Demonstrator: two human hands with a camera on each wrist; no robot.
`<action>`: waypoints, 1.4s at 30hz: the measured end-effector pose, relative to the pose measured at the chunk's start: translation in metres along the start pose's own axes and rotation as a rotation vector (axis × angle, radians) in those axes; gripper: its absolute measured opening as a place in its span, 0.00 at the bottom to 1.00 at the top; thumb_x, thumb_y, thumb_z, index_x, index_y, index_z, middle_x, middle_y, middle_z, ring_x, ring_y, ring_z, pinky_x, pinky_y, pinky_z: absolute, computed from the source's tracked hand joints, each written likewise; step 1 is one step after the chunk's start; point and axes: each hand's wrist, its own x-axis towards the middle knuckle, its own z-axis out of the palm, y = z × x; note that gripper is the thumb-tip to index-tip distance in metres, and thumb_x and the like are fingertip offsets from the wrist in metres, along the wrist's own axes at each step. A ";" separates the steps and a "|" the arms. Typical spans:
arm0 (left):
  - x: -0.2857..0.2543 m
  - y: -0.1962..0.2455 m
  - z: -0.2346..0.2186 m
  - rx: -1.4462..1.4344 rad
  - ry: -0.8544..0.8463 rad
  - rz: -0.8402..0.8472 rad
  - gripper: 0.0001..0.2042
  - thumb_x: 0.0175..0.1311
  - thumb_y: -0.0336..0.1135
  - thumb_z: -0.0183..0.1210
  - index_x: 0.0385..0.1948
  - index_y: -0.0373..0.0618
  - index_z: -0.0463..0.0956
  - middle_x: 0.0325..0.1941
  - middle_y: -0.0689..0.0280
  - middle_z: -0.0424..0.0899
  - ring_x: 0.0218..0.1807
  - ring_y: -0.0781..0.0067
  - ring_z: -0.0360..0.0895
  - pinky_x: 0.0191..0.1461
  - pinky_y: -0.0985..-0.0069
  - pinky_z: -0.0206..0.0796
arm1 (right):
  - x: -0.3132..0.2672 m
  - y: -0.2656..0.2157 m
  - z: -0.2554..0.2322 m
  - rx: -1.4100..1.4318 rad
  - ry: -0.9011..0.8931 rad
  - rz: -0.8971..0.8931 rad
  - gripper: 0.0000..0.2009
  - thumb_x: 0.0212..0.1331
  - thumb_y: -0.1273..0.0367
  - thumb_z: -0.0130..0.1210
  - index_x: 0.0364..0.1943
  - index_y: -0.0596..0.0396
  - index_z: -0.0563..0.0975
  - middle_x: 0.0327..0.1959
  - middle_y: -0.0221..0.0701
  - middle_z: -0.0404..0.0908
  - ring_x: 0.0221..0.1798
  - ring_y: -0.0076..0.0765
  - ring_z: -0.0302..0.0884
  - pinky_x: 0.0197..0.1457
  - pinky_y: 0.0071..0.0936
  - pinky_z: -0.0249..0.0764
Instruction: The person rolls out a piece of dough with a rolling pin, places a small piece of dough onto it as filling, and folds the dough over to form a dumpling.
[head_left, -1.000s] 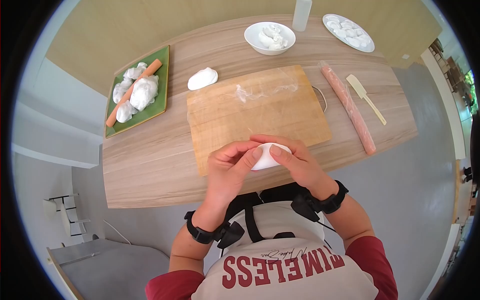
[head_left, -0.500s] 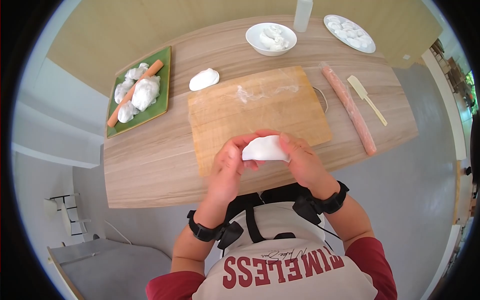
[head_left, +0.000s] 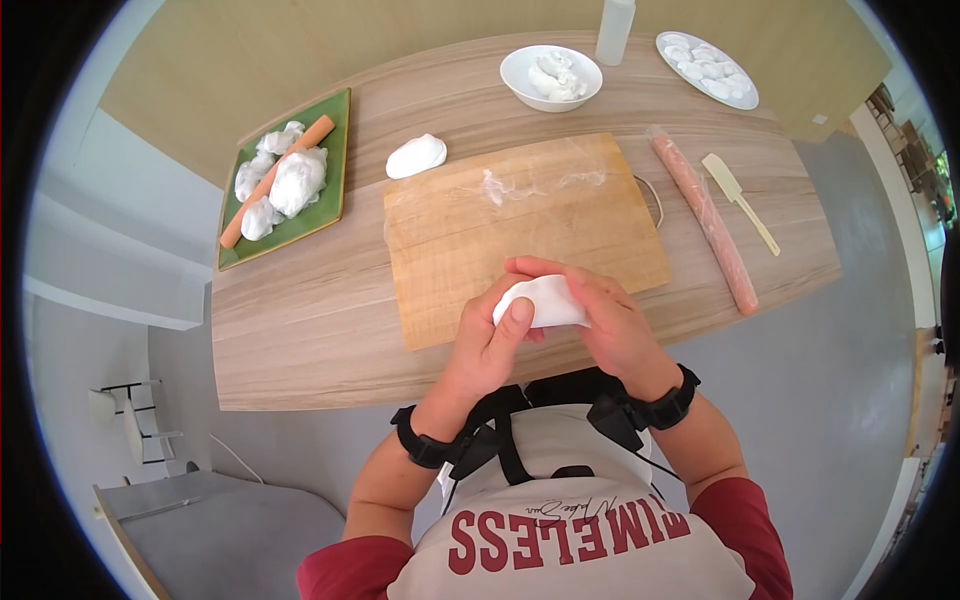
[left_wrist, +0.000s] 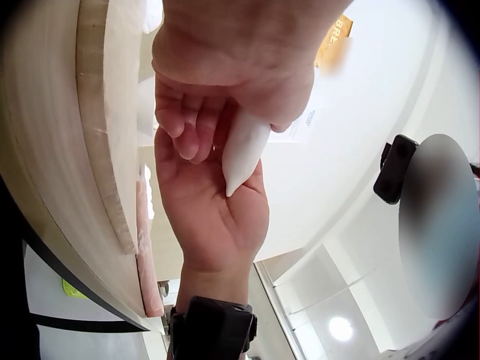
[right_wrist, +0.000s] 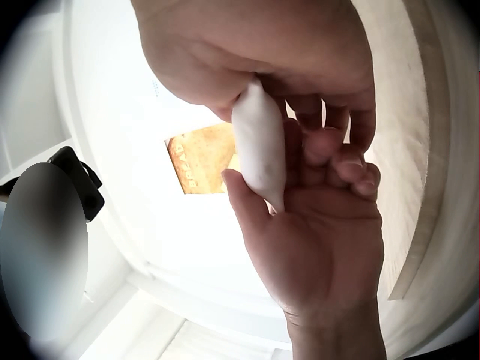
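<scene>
Both hands hold one white, smooth, oval piece of dough (head_left: pixel 545 302) above the near edge of the wooden board (head_left: pixel 520 225). My left hand (head_left: pixel 490 335) grips its left end, thumb on the near face. My right hand (head_left: pixel 615 325) has the other end, its fingers reaching behind the piece. The left wrist view shows the dough (left_wrist: pixel 244 150) narrowing to a point near the right palm (left_wrist: pixel 214 206). From the right wrist side, the dough (right_wrist: pixel 260 142) lies between both palms, with curled fingers of both hands beside it.
Another white piece (head_left: pixel 416 156) lies beyond the board's left corner. A green tray (head_left: pixel 335 190) holds wrapped white lumps and a rolling pin (head_left: pixel 277 180). Behind are a white bowl (head_left: pixel 520 85), a bottle (head_left: pixel 615 32) and a plate (head_left: pixel 746 98). A wrapped pink roll (head_left: pixel 705 220) and spatula (head_left: pixel 740 202) lie right.
The dough was turned in the hands and now shows a broader face. My left hand has shifted right, its thumb coming onto the near face. The head view has shifted slightly.
</scene>
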 end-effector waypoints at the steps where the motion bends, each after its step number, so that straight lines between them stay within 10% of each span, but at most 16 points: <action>1: 0.000 0.002 0.003 0.025 0.045 0.002 0.24 0.68 0.54 0.43 0.42 0.37 0.71 0.30 0.64 0.76 0.30 0.79 0.72 0.35 0.81 0.64 | 0.001 0.001 0.001 0.092 -0.009 -0.022 0.21 0.69 0.60 0.36 0.57 0.61 0.68 0.42 0.32 0.76 0.36 0.25 0.70 0.42 0.23 0.67; 9: 0.000 0.003 0.023 -0.101 0.228 -0.011 0.24 0.70 0.52 0.39 0.42 0.35 0.71 0.29 0.65 0.75 0.29 0.78 0.71 0.34 0.81 0.63 | -0.001 0.014 0.004 0.110 0.017 -0.072 0.33 0.60 0.44 0.40 0.60 0.56 0.65 0.58 0.36 0.70 0.41 0.23 0.70 0.37 0.21 0.65; 21: -0.005 0.007 0.021 -0.075 0.186 -0.021 0.23 0.67 0.51 0.43 0.45 0.35 0.69 0.34 0.61 0.77 0.30 0.72 0.75 0.35 0.78 0.66 | -0.002 0.005 0.008 0.163 -0.004 -0.067 0.21 0.66 0.56 0.40 0.53 0.56 0.72 0.53 0.29 0.74 0.36 0.14 0.66 0.32 0.13 0.61; 29: -0.006 0.001 0.018 -0.154 0.189 0.057 0.21 0.65 0.47 0.48 0.43 0.34 0.72 0.34 0.64 0.78 0.33 0.75 0.74 0.38 0.79 0.65 | -0.005 0.000 0.010 0.022 0.059 -0.040 0.19 0.63 0.59 0.42 0.48 0.57 0.75 0.55 0.42 0.72 0.52 0.34 0.72 0.50 0.29 0.70; 42: -0.002 0.015 0.029 0.186 0.332 0.229 0.11 0.65 0.35 0.52 0.30 0.36 0.76 0.25 0.67 0.76 0.26 0.81 0.67 0.28 0.81 0.58 | -0.002 0.003 0.011 0.033 -0.019 -0.280 0.11 0.61 0.73 0.45 0.42 0.62 0.77 0.52 0.38 0.75 0.52 0.30 0.71 0.56 0.29 0.66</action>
